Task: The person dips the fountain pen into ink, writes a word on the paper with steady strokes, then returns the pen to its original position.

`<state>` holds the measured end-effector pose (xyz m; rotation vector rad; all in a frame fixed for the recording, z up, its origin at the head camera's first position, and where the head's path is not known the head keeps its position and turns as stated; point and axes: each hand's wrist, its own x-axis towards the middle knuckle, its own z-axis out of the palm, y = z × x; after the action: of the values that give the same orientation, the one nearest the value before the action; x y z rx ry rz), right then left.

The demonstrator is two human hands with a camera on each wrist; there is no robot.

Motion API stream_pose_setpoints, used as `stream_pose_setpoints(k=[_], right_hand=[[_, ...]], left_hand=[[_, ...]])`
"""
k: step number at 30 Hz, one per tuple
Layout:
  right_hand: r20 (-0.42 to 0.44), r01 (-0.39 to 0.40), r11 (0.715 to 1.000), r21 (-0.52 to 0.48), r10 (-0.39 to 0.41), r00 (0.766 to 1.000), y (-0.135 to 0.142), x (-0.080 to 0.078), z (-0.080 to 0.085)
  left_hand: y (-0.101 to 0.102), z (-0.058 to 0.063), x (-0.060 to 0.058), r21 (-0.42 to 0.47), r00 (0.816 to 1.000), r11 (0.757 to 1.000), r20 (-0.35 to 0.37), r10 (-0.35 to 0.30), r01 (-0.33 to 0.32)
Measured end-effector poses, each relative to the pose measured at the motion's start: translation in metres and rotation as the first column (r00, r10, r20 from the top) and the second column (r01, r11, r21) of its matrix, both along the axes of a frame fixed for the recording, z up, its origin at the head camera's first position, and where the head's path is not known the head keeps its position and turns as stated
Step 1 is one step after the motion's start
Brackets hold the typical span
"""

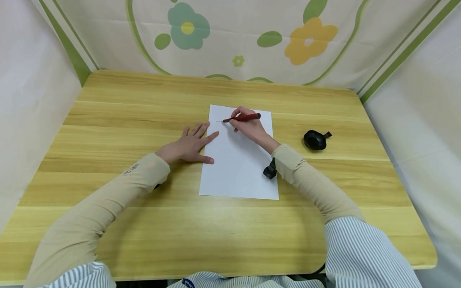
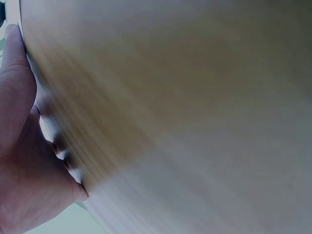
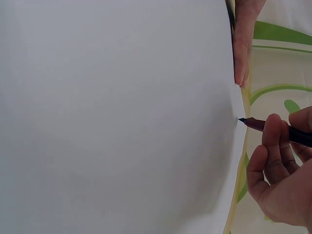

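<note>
A white sheet of paper [image 1: 237,172] lies on the wooden table. My right hand [image 1: 249,124] holds a dark red pen [image 1: 248,117] between thumb and fingers, its tip at the paper's upper left part. A short thin line [image 1: 218,121] runs left from that tip. In the right wrist view the pen [image 3: 256,124] meets the sheet near its far edge. My left hand [image 1: 191,145] rests with fingers spread, partly on the table and partly over the paper's left edge. The left wrist view shows this hand [image 2: 29,161] low against the table.
A round black object with a short tab [image 1: 315,140] lies on the table [image 1: 144,108] right of the paper. A small black device [image 1: 270,171] sits at the right wrist. Behind the table hangs a cloth [image 1: 234,24] with printed flowers.
</note>
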<state>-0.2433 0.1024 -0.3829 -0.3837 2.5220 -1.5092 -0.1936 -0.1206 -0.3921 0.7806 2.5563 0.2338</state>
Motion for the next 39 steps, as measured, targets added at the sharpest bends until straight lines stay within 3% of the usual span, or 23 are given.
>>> stream_pose_setpoints(k=[11,23,39], right_hand=[[0.024,0.029,0.999,0.015,-0.029,0.999,0.007,0.002,0.001],[0.017,0.054,0.998,0.020,-0.054,0.998,0.012,0.001,0.004],[0.020,0.081,0.997,-0.008,-0.081,0.997,0.022,0.006,0.003]], left_hand=[[-0.003,-0.004,-0.001,-0.002,1.000,1.000,-0.017,-0.004,0.004],[-0.005,0.003,-0.002,0.002,1.000,1.000,-0.016,0.000,0.000],[-0.006,0.003,-0.002,-0.003,1.000,1.000,0.008,-0.002,0.002]])
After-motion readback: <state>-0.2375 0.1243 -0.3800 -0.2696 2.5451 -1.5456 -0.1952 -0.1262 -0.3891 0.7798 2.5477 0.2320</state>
